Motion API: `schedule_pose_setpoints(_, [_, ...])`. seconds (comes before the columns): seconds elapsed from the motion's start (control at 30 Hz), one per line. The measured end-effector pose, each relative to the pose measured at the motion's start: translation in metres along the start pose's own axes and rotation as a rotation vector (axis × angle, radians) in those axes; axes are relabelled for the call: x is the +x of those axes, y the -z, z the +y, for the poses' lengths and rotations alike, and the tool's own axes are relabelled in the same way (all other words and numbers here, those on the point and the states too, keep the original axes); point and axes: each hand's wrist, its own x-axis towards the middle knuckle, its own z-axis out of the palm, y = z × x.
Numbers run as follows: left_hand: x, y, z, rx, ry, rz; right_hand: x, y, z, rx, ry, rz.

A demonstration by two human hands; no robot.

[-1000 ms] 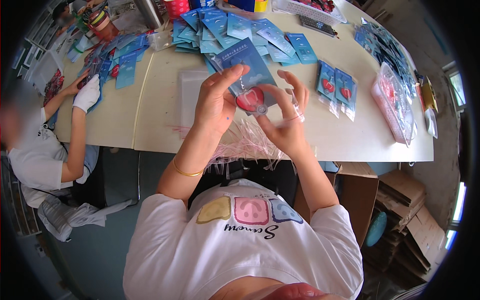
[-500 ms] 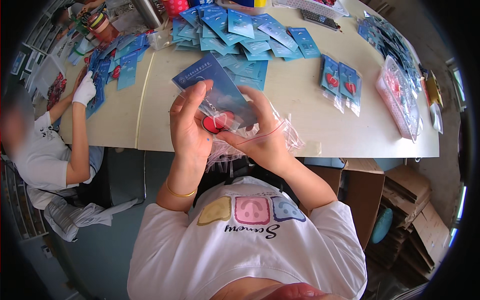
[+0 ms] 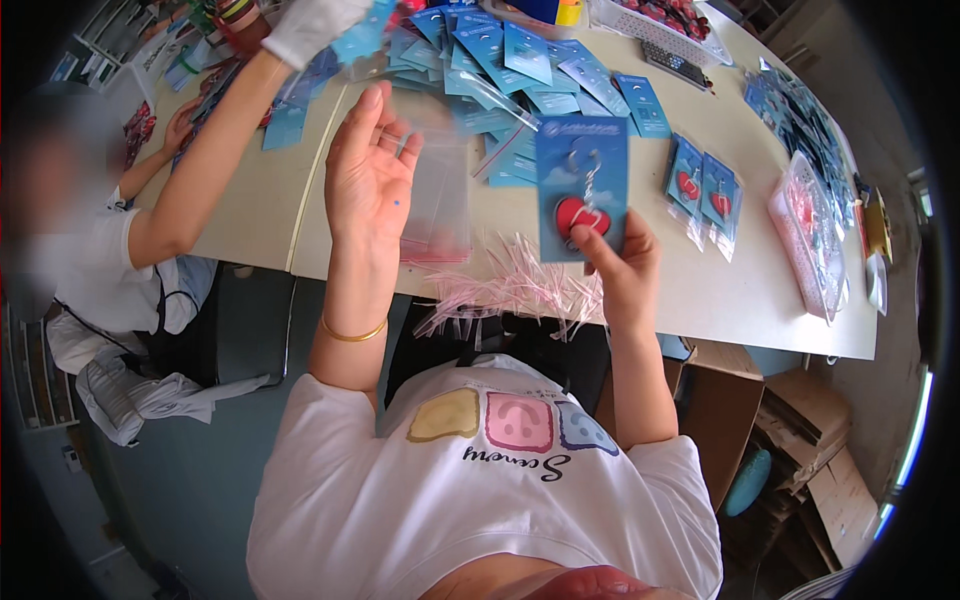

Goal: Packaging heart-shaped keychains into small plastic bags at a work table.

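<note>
My right hand [image 3: 622, 262] pinches the lower edge of a blue card [image 3: 556, 165], its thumb over the front. On that card hangs a red heart-shaped keychain [image 3: 578, 214] with a short metal chain. My left hand [image 3: 368, 170] is raised palm up, open, its fingers spread and holding nothing. Beside it are clear plastic bags [image 3: 436, 215] with a reddish edge, partly blurred. Whether the held card is in a bag, I cannot tell.
Pink-white strips [image 3: 520, 285] lie along the near table edge. Blue cards [image 3: 490, 50] are piled behind. Two bagged keychain cards [image 3: 687, 180] and a pink basket [image 3: 806, 240] are at right. On the left, a co-worker's gloved hand [image 3: 315, 30] reaches across, by a light-blue card [image 3: 362, 38].
My left hand has let go of the card and moved up and left. My right hand has carried it right and turned it upright. The co-worker's gloved hand has reached toward the pile.
</note>
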Motion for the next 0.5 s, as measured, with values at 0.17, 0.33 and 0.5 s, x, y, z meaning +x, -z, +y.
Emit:
schedule_pose_setpoints(0.17, [-0.002, -0.017, -0.012, 0.05, -0.003, -0.072, -0.008, -0.007, 0.003, 0.062, -0.039, -0.222])
schedule_pose_setpoints(0.33, [0.0, -0.02, -0.018, 0.074, 0.011, -0.132, -0.004, -0.016, 0.003, 0.115, 0.045, -0.282])
schedule_pose_setpoints(0.5, [-0.001, -0.024, -0.021, 0.201, -0.074, -0.279, 0.009, -0.014, 0.003, 0.088, 0.045, -0.272])
